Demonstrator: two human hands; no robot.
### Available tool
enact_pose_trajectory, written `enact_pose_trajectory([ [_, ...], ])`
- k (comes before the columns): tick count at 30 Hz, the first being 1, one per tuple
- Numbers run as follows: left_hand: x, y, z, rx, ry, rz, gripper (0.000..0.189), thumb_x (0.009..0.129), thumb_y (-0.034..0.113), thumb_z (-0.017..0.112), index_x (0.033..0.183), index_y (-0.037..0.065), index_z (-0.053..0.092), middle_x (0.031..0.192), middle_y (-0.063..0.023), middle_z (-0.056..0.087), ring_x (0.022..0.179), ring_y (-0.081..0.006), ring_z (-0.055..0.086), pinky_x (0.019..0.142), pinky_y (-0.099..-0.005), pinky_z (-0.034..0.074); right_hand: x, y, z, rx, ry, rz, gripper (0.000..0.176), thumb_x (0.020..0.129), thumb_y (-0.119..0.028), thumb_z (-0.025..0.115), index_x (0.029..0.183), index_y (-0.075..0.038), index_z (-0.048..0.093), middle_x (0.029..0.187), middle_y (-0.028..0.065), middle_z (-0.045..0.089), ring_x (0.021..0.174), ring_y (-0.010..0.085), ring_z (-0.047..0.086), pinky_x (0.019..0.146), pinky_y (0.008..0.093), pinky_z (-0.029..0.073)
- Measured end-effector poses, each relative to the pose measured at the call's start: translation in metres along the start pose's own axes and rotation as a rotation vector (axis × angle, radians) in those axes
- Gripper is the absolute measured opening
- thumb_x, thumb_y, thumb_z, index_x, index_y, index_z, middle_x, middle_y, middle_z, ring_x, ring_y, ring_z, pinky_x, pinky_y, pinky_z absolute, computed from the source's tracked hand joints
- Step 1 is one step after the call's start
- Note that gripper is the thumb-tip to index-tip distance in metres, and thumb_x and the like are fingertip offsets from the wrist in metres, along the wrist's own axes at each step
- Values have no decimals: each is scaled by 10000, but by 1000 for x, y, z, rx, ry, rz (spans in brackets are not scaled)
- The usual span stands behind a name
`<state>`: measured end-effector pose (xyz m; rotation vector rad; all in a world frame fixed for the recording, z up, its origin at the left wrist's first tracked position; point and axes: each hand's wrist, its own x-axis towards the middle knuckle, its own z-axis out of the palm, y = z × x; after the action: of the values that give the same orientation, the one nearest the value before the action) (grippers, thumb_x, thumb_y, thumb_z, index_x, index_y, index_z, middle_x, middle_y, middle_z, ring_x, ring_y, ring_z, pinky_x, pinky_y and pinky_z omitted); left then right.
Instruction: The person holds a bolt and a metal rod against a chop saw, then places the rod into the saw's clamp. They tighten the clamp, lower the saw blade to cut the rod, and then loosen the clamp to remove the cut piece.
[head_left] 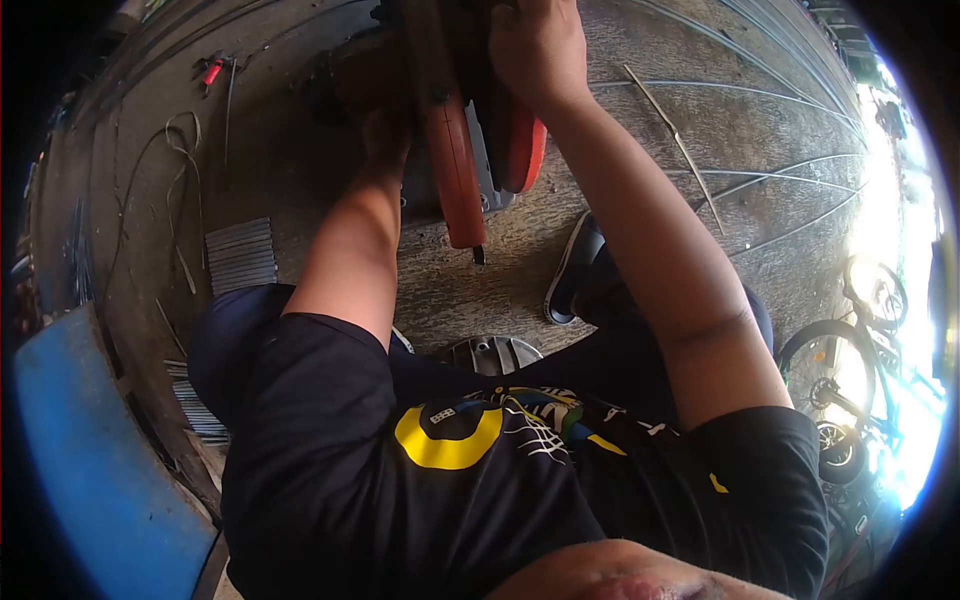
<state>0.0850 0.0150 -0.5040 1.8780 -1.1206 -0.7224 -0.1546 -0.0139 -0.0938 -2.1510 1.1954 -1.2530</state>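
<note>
An orange-red chop saw (458, 175) with a red guard (526, 155) stands in front of me at the top of the view; its upper part is dark and cut off by the frame. My right hand (540, 50) is closed at the saw's right side, its fingers curled against the machine, though what they wrap is partly hidden. In deep shadow, my left hand (385, 135) reaches low at the saw's left side. Its fingers cannot be made out. Beside my left knee lies a neat row of short cut metal rods (241, 256).
Long thin rods (770, 175) spread over the floor at right, with a stick (675, 140) across them. A red-handled tool (213, 75) and looped strap (185, 150) lie at left. A blue panel (100, 450) is at lower left, bicycles (850, 370) at right.
</note>
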Motion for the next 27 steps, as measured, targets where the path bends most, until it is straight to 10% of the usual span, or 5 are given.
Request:
enact_pose_trajectory([
  [15, -27, 80, -20, -108, 26, 58, 349, 920, 332, 427, 1090, 118, 644, 1076, -154, 648, 1054, -352, 592, 903, -467, 473, 1, 1, 1, -38, 52, 14, 156, 791, -15, 489, 922, -11, 573, 946, 226, 569, 941, 431, 513, 824, 475, 438],
  [21, -39, 118, -33, 630, -41, 128, 347, 920, 303, 419, 1096, 103, 641, 1086, -192, 634, 1057, -360, 587, 900, -468, 473, 3, 7, 1, -34, 75, -37, 131, 784, -24, 502, 887, -7, 582, 914, 234, 575, 916, 431, 521, 810, 480, 441],
  [24, -30, 74, -21, -32, -42, 56, 344, 917, 293, 420, 1090, 96, 644, 1071, -193, 640, 1049, -362, 591, 901, -468, 472, 5, 6, 2, -18, 96, 16, 132, 774, -36, 537, 884, -13, 606, 917, 215, 579, 903, 411, 545, 797, 456, 459],
  [27, -43, 106, -28, -36, -11, 48, 328, 904, 274, 441, 1077, 92, 652, 1070, -178, 645, 1039, -367, 595, 897, -470, 472, 6, -1, -1, 8, 85, 117, 164, 755, -45, 572, 909, -15, 615, 947, 194, 578, 914, 386, 566, 805, 427, 471],
])
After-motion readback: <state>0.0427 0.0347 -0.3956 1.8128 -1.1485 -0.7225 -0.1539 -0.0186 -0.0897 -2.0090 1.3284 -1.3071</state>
